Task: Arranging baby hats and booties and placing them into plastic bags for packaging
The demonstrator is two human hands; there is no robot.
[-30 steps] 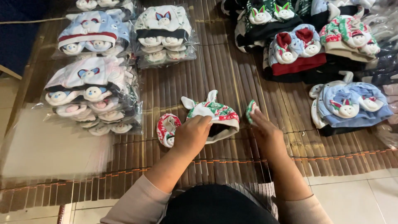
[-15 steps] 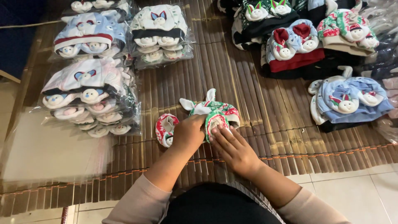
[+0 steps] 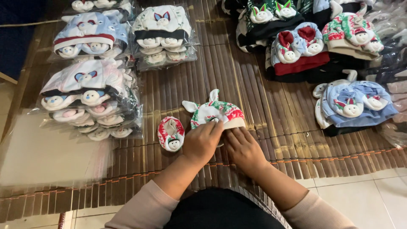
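While both hands rest on the little hat (image 3: 214,112) in the middle of the bamboo mat (image 3: 254,97), it lies flat with its two ears pointing up. The left hand (image 3: 202,142) presses down with fingers close together. The right hand (image 3: 243,146) lies flat just beside it, fingers a bit spread. A small round bootie (image 3: 171,133) sits just to the left. To do this well, I think the hands should smooth the hat gently and keep it flat.
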